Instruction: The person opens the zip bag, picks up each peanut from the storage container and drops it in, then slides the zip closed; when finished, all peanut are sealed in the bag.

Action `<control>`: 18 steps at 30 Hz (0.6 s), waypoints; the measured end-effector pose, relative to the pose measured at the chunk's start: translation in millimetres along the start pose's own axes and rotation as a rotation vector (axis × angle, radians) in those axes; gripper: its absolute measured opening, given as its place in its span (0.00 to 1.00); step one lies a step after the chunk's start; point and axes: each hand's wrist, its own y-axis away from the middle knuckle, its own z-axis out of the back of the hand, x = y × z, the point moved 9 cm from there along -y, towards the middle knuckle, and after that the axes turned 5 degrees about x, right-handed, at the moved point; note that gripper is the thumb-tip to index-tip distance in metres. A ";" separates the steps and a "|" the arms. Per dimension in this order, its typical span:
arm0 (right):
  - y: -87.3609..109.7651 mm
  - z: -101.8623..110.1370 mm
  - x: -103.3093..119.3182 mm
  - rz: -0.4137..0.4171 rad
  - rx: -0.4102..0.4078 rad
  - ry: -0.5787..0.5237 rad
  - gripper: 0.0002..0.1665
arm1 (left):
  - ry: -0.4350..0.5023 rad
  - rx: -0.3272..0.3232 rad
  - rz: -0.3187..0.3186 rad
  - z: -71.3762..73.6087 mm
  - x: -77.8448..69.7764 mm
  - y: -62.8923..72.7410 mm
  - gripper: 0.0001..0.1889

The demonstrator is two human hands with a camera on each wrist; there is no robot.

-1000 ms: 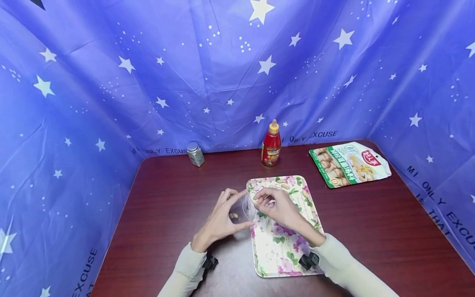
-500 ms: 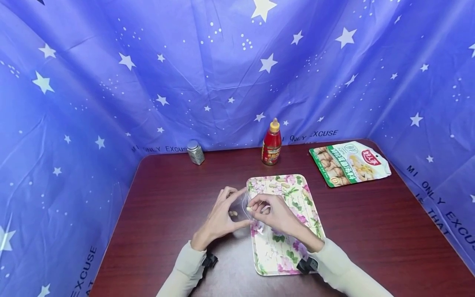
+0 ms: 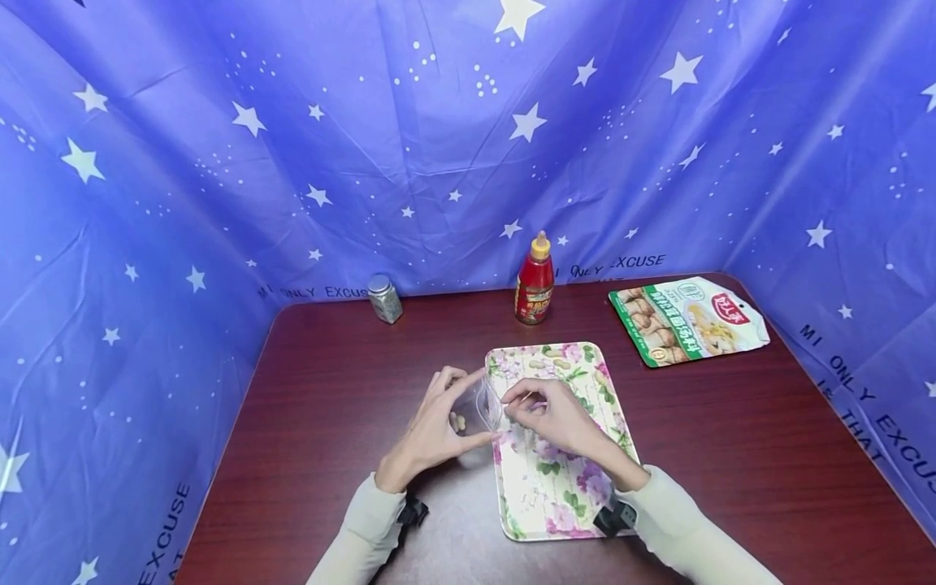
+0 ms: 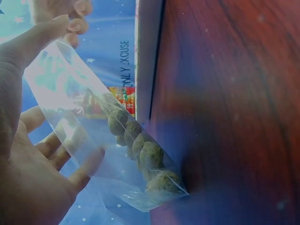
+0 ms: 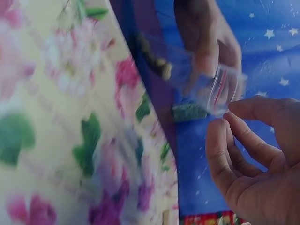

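My left hand (image 3: 433,422) holds a clear zip bag (image 4: 70,108) tilted over the table, thumb and fingers spread round its mouth. Several peanuts (image 4: 152,154) lie low in the bag. Close at the bag's mouth is my right hand (image 3: 552,413), its thumb and fingertips drawn together. No peanut shows between those fingertips, and I cannot tell whether they pinch the bag's edge. In the right wrist view the bag's red zip strip (image 5: 219,89) runs just beside them. Beneath the right hand lies a floral tray (image 3: 530,496), with a few peanuts (image 3: 561,364) near its far end.
A red sauce bottle (image 3: 535,284) with a yellow cap stands behind the tray. Farther left is a small spice jar (image 3: 385,301). A green and white food pouch (image 3: 689,322) lies at the back right of the table (image 3: 314,422). A blue star-printed curtain (image 3: 409,146) surrounds it.
The peanut that my right fingertips held at the bag's mouth no longer shows in them, and more peanut shows inside the bag. My right hand has drawn back slightly rightward.
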 end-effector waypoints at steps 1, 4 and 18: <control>-0.2 2.1 -4.1 -0.013 -0.001 0.005 0.06 | 0.011 0.005 0.007 -0.9 0.3 0.6 0.51; -1.3 8.1 -19.4 -0.054 0.014 0.014 0.06 | 0.042 0.012 0.011 -2.9 0.2 1.7 0.51; -15.7 48.2 -64.7 -0.126 -0.011 0.107 0.09 | 0.052 0.021 -0.013 -3.8 -1.7 0.5 0.50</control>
